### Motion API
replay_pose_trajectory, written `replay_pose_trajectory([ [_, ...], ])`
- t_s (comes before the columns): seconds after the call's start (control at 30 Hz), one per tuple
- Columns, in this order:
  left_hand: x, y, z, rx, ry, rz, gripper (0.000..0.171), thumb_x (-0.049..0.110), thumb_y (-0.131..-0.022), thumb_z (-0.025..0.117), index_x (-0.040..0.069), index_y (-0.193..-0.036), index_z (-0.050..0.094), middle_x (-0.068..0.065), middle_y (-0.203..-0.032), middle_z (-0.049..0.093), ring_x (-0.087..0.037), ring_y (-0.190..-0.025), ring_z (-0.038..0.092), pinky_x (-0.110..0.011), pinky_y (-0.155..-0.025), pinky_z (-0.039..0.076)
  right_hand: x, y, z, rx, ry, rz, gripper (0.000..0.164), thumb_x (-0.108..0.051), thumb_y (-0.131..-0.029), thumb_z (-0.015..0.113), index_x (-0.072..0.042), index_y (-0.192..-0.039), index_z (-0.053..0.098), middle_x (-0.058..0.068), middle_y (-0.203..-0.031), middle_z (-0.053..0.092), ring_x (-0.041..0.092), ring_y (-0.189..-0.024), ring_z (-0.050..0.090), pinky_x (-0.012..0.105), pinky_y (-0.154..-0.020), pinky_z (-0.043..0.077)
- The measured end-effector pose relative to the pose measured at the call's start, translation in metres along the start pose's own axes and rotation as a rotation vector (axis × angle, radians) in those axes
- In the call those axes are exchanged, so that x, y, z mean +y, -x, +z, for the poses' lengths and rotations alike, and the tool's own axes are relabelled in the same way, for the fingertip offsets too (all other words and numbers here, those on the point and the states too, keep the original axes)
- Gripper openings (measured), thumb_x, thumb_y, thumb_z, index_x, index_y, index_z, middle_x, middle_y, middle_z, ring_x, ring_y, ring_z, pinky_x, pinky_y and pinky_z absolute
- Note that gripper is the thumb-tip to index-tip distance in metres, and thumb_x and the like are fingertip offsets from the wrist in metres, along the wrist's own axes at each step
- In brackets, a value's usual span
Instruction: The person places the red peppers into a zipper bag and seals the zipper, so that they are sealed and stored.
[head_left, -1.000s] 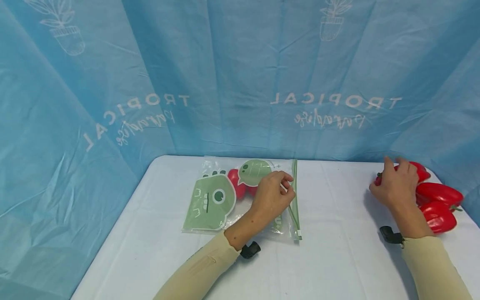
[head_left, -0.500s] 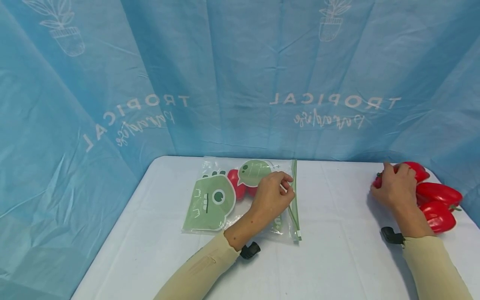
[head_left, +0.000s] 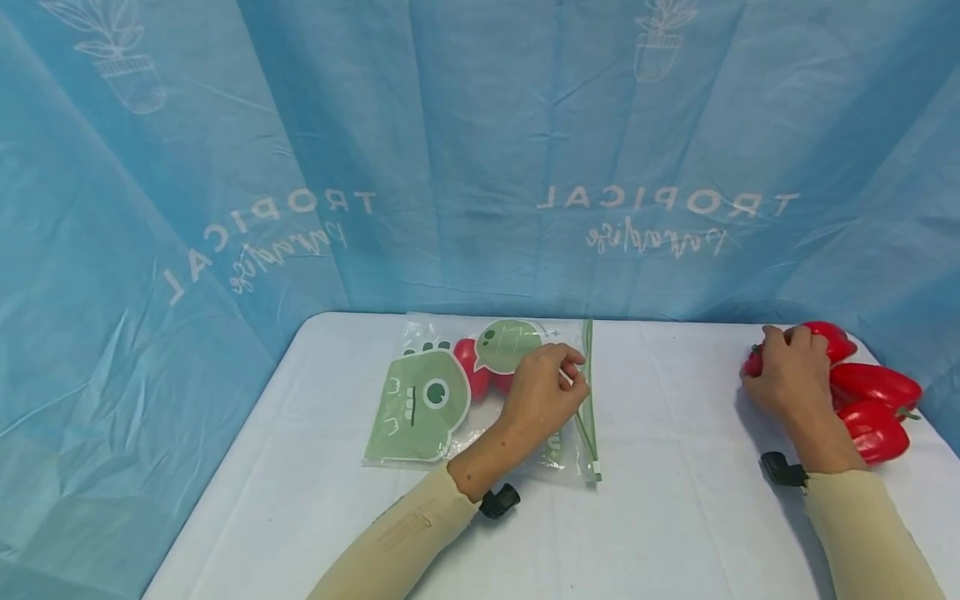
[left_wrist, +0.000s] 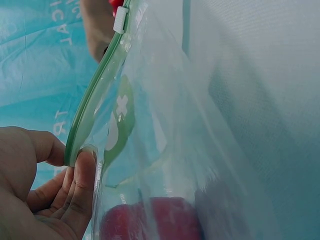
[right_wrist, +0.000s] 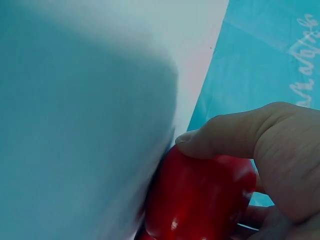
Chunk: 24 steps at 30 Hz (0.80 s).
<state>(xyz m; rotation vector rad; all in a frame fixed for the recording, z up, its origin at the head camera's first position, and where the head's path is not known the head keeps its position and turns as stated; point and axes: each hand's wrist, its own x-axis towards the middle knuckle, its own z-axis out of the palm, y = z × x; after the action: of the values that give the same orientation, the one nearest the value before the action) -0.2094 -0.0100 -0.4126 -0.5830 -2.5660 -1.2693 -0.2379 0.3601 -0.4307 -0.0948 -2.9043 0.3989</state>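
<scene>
Red pepper (right_wrist: 197,195), glossy, rounded, near far right corner of table (head_left: 675,500). Right wrist view shows right hand (head_left: 792,371), grip curled round pepper; head view, pepper partly hidden. Left wrist view alone shows left hand (head_left: 542,385) pinching green zip strip (left_wrist: 92,97) of clear plastic bag (head_left: 416,417); red shapes (left_wrist: 172,220) inside blurred.

Compared with one second ago, the right hand (head_left: 789,371) sits lower over the far red pepper (head_left: 832,338). The tips of its fingers (head_left: 771,335), earlier projecting past that pepper's far outline, now lie slightly short of it; most of this drop had occurred by half a second ago. More of the pepper's red surface is exposed immediately beside the fingers. The head view has also shifted slightly: the pepper and the blue curtain (head_left: 465,133) beyond it appear marginally further left in frame.
</scene>
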Motion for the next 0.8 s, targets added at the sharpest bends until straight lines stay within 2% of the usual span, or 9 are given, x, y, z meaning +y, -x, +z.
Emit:
replay_pose_trajectory([
  [0.2,0.000,0.000,0.000,0.002,-0.003,0.006,0.016,0.007,-0.092,0.071,0.008,-0.108,0.074,0.004,-0.088,0.064,-0.001,-0.074,0.062,-0.011,-0.070,0.053,-0.001,-0.002,-0.003,-0.003,0.000,0.004,0.113,0.004,-0.050,0.095,0.017,-0.144,0.035,0.044,-0.134,0.033,0.067,-0.126,0.031,0.077,-0.076,0.052],
  [0.43,0.000,0.001,-0.001,0.009,-0.009,0.014,0.016,0.006,-0.091,0.071,0.009,-0.106,0.074,0.002,-0.087,0.065,-0.003,-0.073,0.064,-0.012,-0.070,0.054,-0.002,-0.002,-0.007,-0.049,0.022,0.014,0.112,0.001,-0.048,0.097,0.018,-0.141,0.037,0.044,-0.131,0.032,0.069,-0.124,0.030,0.077,-0.074,0.052],
  [0.8,-0.001,0.000,-0.001,-0.001,-0.004,0.003,0.018,0.007,-0.092,0.071,0.004,-0.110,0.075,0.003,-0.088,0.064,-0.002,-0.074,0.063,-0.011,-0.070,0.053,-0.013,-0.001,-0.017,-0.098,0.025,0.036,0.098,-0.004,-0.054,0.098,0.023,-0.128,0.040,0.047,-0.126,0.029,0.070,-0.121,0.032,0.073,-0.068,0.055],
])
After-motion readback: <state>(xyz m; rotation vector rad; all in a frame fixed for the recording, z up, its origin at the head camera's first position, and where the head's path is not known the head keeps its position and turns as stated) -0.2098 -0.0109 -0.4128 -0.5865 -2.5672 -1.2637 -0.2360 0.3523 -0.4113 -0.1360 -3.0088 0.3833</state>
